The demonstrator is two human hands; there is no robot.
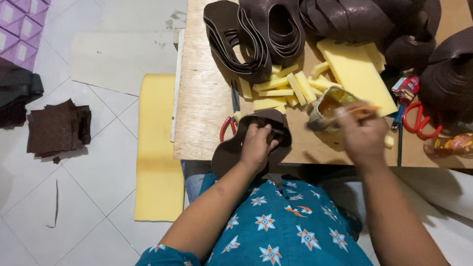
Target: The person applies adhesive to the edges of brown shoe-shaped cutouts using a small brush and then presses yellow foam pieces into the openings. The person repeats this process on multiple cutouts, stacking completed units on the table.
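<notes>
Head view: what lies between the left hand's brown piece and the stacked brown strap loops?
In the head view, cut yellow foam strips lie on the wooden board between the brown piece under the left hand and the strap loops.

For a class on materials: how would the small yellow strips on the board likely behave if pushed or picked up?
The yellow strips look like cut foam, matching the yellow slab beside them, so probably light and soft. Their flat, blocky shape suggests they would slide rather than roll. Lying in a loose heap on the board, they would likely scatter at a push.
</notes>
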